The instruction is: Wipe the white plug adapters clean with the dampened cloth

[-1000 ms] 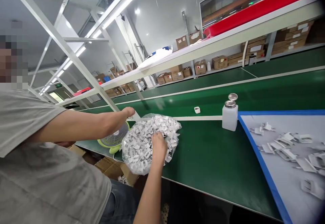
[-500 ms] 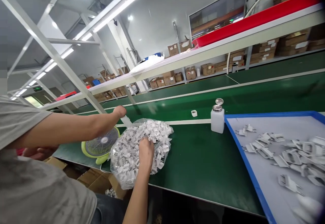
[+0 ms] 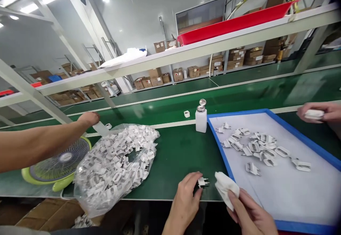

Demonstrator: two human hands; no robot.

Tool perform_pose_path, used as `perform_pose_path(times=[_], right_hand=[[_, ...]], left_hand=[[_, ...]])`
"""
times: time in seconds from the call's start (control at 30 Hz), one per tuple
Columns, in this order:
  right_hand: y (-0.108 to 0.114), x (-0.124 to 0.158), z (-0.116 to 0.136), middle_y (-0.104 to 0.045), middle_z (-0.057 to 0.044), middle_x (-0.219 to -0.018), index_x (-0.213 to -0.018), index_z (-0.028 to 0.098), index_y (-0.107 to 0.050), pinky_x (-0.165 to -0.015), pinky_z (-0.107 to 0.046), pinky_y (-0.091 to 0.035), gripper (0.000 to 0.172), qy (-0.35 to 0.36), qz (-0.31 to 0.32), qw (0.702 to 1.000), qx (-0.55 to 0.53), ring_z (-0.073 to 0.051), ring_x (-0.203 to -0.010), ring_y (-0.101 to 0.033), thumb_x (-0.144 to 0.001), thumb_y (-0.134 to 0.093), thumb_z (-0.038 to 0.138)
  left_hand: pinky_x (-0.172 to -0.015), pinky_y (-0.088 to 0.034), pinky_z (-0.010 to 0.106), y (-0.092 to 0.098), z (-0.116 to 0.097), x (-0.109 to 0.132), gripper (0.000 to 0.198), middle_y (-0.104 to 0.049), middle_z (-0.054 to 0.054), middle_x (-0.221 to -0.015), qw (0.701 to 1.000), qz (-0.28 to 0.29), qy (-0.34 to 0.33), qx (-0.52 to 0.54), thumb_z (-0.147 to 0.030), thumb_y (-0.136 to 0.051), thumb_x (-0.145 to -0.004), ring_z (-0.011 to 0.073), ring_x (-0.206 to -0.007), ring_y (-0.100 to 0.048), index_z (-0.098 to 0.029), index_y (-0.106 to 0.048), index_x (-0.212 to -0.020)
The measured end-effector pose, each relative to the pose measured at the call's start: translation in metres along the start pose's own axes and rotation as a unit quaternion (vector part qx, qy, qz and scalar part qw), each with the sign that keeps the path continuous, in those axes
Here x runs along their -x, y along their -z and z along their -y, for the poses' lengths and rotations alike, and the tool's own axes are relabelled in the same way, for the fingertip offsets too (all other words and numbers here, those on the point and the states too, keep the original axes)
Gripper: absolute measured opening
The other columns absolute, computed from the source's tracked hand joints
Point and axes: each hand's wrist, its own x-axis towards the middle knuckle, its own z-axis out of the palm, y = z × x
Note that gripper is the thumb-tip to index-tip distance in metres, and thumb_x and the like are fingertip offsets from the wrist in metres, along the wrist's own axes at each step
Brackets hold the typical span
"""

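Come into view, the left hand [image 3: 184,203] clamps a white plug [image 3: 201,182], prongs pointing right, the right hand [image 3: 249,213] a cloth [image 3: 226,188].

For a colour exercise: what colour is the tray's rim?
The tray rim is blue, best seen in the head view.

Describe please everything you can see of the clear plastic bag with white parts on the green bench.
The clear plastic bag is soft, wrinkled and shiny, and packed with many small white two-pin plug housings in a jumble, with a small hollow near its middle. It lies on the green bench, and its lower corner hangs over the bench's front edge. A round fan with a yellow-green base lies directly to its left, and the bag seems to touch it. No hand touches the bag.
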Motion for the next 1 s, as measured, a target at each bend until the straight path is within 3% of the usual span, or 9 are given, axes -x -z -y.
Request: perform_pose_path(times=[0.07, 0.13, 0.2, 0.33, 0.43, 0.57, 0.77, 0.87, 1.0], right_hand=[[-0.011, -0.007, 0.004, -0.071, -0.010, -0.114, -0.113, 0.020, -0.076, -0.080, -0.028, -0.061, 0.035, 0.119, 0.006, 0.984, 0.134, -0.023, -0.094, -0.072, -0.093, -0.068, 0.047], [-0.023, -0.013, 0.007, -0.068, -0.009, -0.110, -0.119, 0.021, -0.073, -0.083, -0.025, -0.058, 0.030, 0.229, 0.018, 0.938, 0.258, -0.019, -0.094, -0.071, -0.101, -0.054, 0.038], [-0.033, -0.017, 0.006, -0.065, -0.006, -0.100, -0.120, 0.023, -0.071, -0.079, -0.025, -0.058, 0.031, 0.280, 0.045, 0.905, 0.318, -0.017, -0.087, -0.070, -0.104, -0.045, 0.030], [-0.038, -0.020, -0.001, -0.061, -0.004, -0.094, -0.119, 0.025, -0.069, -0.074, -0.026, -0.057, 0.033, 0.283, 0.089, 0.888, 0.351, -0.015, -0.078, -0.068, -0.103, -0.040, 0.021], [-0.032, -0.017, -0.006, -0.060, -0.005, -0.097, -0.121, 0.024, -0.066, -0.076, -0.028, -0.058, 0.032, 0.282, 0.100, 0.880, 0.369, -0.016, -0.082, -0.069, -0.104, -0.039, 0.020], [-0.025, -0.016, -0.011, -0.061, -0.005, -0.099, -0.128, 0.024, -0.062, -0.078, -0.027, -0.059, 0.034, 0.292, 0.115, 0.867, 0.386, -0.016, -0.084, -0.070, -0.103, -0.039, 0.018], [-0.021, -0.016, -0.015, -0.062, -0.006, -0.101, -0.134, 0.024, -0.061, -0.082, -0.023, -0.059, 0.040, 0.311, 0.132, 0.849, 0.406, -0.014, -0.087, -0.070, -0.102, -0.040, 0.012], [-0.021, -0.013, -0.019, -0.062, -0.007, -0.103, -0.137, 0.023, -0.059, -0.084, -0.023, -0.059, 0.044, 0.317, 0.153, 0.840, 0.413, -0.014, -0.089, -0.071, -0.100, -0.040, 0.009], [-0.017, -0.006, -0.027, -0.063, -0.008, -0.104, -0.143, 0.021, -0.055, -0.085, -0.024, -0.059, 0.048, 0.326, 0.165, 0.830, 0.421, -0.015, -0.090, -0.071, -0.099, -0.040, 0.008]], left_hand=[[-0.112, -0.051, 0.046, 0.004, 0.006, 0.000, 0.053, -0.073, 0.006, -0.133, 1.000, 0.018, -0.009, 0.006, 0.001, -0.062, -0.082, 0.0262, -0.126, -0.066, -0.028, -0.072, -0.126], [-0.112, -0.052, 0.044, 0.008, 0.008, -0.001, 0.052, -0.074, 0.007, -0.132, 0.999, 0.023, -0.015, 0.018, 0.002, -0.064, -0.080, 0.0256, -0.124, -0.068, -0.026, -0.074, -0.123], [-0.111, -0.053, 0.042, 0.009, 0.007, -0.001, 0.050, -0.074, 0.007, -0.132, 0.999, 0.031, -0.028, 0.027, 0.001, -0.064, -0.083, 0.0251, -0.124, -0.068, -0.025, -0.074, -0.123], [-0.109, -0.054, 0.040, 0.006, 0.001, 0.003, 0.039, -0.074, 0.008, -0.131, 0.997, 0.034, -0.059, 0.041, -0.010, -0.054, -0.097, 0.0239, -0.124, -0.067, -0.026, -0.071, -0.128], [-0.109, -0.054, 0.042, 0.002, -0.005, 0.005, 0.037, -0.075, 0.009, -0.130, 0.996, 0.021, -0.066, 0.052, -0.011, -0.059, -0.096, 0.0257, -0.124, -0.066, -0.026, -0.072, -0.127], [-0.108, -0.054, 0.041, -0.002, -0.008, 0.004, 0.052, -0.072, 0.007, -0.134, 0.995, 0.037, -0.067, 0.057, 0.000, -0.053, -0.092, 0.0236, -0.123, -0.067, -0.031, -0.072, -0.130], [-0.118, -0.047, 0.044, -0.005, 0.008, 0.007, 0.067, -0.060, 0.009, -0.150, 0.997, 0.063, -0.030, 0.030, 0.001, -0.049, -0.088, 0.0236, -0.138, -0.057, -0.026, -0.055, -0.149], [-0.119, -0.045, 0.048, -0.005, 0.010, 0.009, 0.067, -0.059, 0.012, -0.150, 0.999, 0.041, -0.003, 0.001, 0.002, -0.050, -0.083, 0.0265, -0.139, -0.055, -0.020, -0.058, -0.146], [-0.109, -0.053, 0.051, -0.004, 0.001, 0.010, 0.052, -0.070, 0.016, -0.126, 1.000, 0.000, 0.016, -0.013, 0.002, -0.051, -0.080, 0.0294, -0.122, -0.064, -0.014, -0.071, -0.125]])
